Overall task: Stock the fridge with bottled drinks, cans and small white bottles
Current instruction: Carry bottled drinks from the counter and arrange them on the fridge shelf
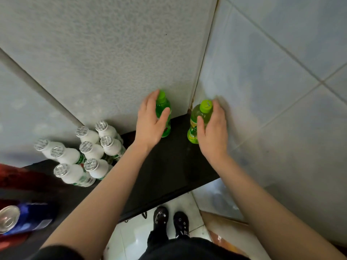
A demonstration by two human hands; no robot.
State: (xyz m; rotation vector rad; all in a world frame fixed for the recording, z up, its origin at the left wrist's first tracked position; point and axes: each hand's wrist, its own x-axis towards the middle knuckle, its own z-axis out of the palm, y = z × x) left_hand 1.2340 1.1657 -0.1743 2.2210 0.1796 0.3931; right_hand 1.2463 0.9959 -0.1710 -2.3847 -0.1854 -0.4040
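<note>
Two green-capped bottles of green drink stand upright at the back of a black counter [169, 166]. My left hand [150, 121] wraps around the left green bottle [164, 109], thumb across its front. My right hand [214, 128] wraps around the right green bottle [199, 117], which stands close to the corner of the tiled walls. Several small white bottles [88, 149] with foil caps stand in a cluster on the counter's left part. A blue can [20, 218] lies at the far left, its silver top toward me.
Grey wall panels rise behind and to the right of the counter. A red thing [11, 175] sits at the left edge. Below the counter's front edge is a white tiled floor with my black shoes [170, 222]. A brown cardboard piece [225, 229] lies at the lower right.
</note>
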